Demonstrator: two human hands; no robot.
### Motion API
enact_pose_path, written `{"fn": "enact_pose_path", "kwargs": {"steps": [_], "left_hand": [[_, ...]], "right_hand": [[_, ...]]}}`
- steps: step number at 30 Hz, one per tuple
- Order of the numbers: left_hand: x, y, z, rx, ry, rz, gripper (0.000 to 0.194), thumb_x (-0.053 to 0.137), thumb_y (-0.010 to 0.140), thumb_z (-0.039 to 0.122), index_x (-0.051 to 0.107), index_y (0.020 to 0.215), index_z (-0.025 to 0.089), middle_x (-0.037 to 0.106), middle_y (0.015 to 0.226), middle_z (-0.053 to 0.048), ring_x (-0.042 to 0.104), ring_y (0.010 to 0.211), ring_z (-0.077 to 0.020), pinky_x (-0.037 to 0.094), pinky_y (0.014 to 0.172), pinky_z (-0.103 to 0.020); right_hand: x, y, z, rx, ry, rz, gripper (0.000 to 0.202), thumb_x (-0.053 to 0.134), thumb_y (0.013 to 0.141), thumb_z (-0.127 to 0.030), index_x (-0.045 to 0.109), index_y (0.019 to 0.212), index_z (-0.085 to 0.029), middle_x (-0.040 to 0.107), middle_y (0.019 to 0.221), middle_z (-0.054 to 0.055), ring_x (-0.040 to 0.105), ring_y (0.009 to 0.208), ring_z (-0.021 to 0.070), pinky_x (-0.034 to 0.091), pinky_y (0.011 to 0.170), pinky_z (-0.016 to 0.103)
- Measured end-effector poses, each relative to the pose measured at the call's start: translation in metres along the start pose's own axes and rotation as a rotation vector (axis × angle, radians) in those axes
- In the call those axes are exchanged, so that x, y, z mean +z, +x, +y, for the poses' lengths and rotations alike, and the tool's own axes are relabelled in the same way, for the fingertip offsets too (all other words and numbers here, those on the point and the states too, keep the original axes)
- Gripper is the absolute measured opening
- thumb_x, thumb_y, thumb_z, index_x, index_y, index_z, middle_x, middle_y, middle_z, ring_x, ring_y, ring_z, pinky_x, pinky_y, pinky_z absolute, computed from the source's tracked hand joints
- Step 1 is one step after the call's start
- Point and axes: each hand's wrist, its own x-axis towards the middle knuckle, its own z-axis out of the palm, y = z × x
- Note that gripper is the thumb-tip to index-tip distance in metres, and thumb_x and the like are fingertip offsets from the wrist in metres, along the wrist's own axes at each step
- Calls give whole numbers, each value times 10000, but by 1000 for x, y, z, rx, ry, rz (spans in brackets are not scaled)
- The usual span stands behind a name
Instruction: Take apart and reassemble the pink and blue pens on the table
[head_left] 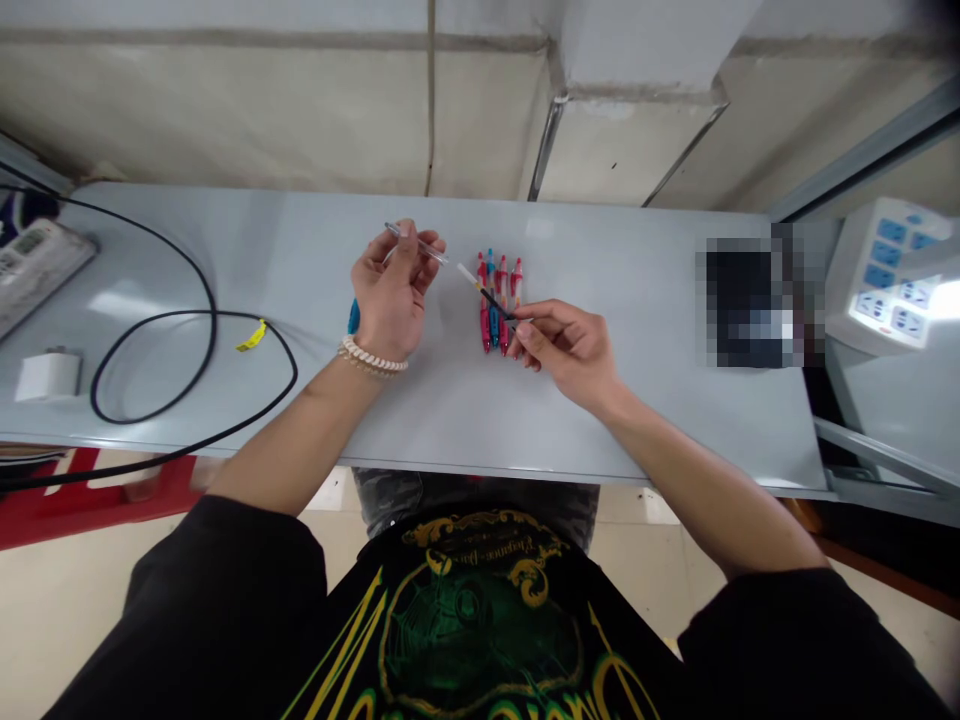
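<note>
My left hand (pixel 394 295) pinches a clear pen barrel (pixel 431 250), which slants down to the right. In my right hand (pixel 566 350) is a thin dark refill (pixel 491 298) with a pale upper end, pointing up and left toward the barrel; the two are apart. Several pens (pixel 503 300) with red or blue parts lie side by side on the grey table (pixel 450 425), partly behind the refill and my right fingers. A blue piece (pixel 353 317) shows at the left edge of my left hand, mostly hidden.
A black cable (pixel 214 300) with a yellow tag (pixel 252 336) loops across the table's left side, near a white adapter (pixel 49 375). At the right are a blurred dark object (pixel 746 300) and a white power strip (pixel 885 275). A wall stands behind the table.
</note>
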Motion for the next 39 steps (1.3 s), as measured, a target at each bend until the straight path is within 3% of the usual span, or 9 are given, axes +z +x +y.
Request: {"fn": "enact_pose_path", "kwargs": {"steps": [5,11,15,20,27,32,35,39], "left_hand": [[4,-2,1,-45,3,-3,286,918,931,480,736,932,261,784,1050,-46,787,1185,-232,688,833,-279],[13,-11,3,-170,-39,-19,198,716,1107,279,734,921,215,782,976,-18,777,1022,-124,625,822,-220],[11,-11,0,-188,-44,-63,187,800,1054,328,742,923,208,782,977,-32,794,1071,-160,637,880,-238],[12,-14,-2,-208,-29,-93,207,871,987,360,761,906,204,782,969,-51,810,1073,-183,663,873,-226],[15,-17,-2,-198,-16,-58,247,932,921,391,758,926,216,768,962,-57,813,1155,-241,689,878,-255],[13,-17,-3,-204,-6,-96,168,866,982,352,774,939,218,782,967,-51,813,1116,-201,678,837,-221],[15,-19,0,-219,-4,-99,143,825,1015,307,769,915,222,786,911,-26,810,963,-137,652,756,-158],[17,-21,5,-226,-65,-118,199,699,1102,236,756,919,181,772,893,-3,787,853,-67,618,744,-106]], "right_hand": [[0,3,3,18,72,-2,474,900,895,-587,759,1132,-201,829,838,20,699,638,107,592,554,249],[-1,6,9,21,142,-15,557,947,826,-623,721,1150,-231,865,1026,53,794,839,158,699,796,340],[-1,5,7,3,88,-60,527,936,835,-633,652,1061,-252,869,1101,76,803,965,187,654,765,319],[0,4,4,2,59,-94,534,887,877,-663,574,1051,-266,869,1100,85,775,897,179,594,686,304],[-1,4,6,9,103,-45,559,979,804,-571,547,994,-271,853,980,31,817,894,184,678,827,350],[-1,5,11,19,145,-78,555,905,866,-647,586,1115,-268,873,1110,81,845,1003,215,709,940,419],[4,1,7,-51,142,-72,525,873,901,-656,594,1129,-274,875,1135,88,855,1025,238,712,981,475],[10,-6,-4,-246,82,69,434,850,945,-614,592,1100,-302,866,1150,63,828,1205,272,659,1130,521]]}}
